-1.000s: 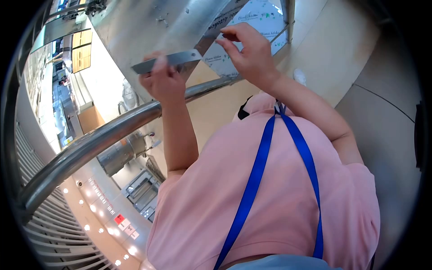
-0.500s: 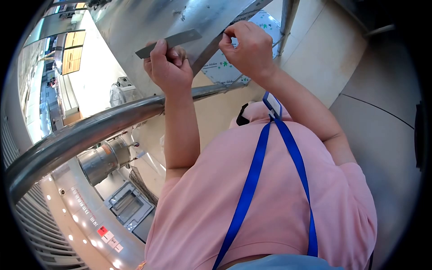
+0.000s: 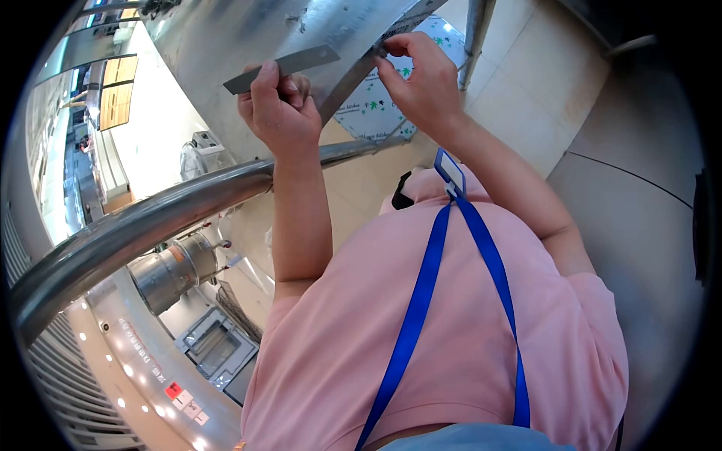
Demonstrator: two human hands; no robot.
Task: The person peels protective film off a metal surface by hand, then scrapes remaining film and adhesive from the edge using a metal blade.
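Observation:
My left hand (image 3: 277, 113) is closed around a flat, thin metal strip (image 3: 312, 58) with a slanted end, the thumb pressed on it. The strip sticks out to both sides of the fist, over a shiny metal panel (image 3: 226, 45). At the edge of that panel is my right hand (image 3: 427, 79), with thumb and index finger bent about a small dark lump (image 3: 379, 49). What the lump is made of cannot be made out. Below this edge shows a sheet printed with green leaves (image 3: 368, 113).
A thick round metal rail (image 3: 150, 207) curves across the left, under my left forearm. An upright metal leg (image 3: 474, 37) stands beyond my right hand. A blue lanyard with a badge (image 3: 450, 171) hangs over my pink shirt. Metal equipment (image 3: 173, 272) lies beyond the rail.
The thumb and index finger of my right hand have moved from a pinch to a wider grip around the dark lump. My left hand and the strip have hardly moved.

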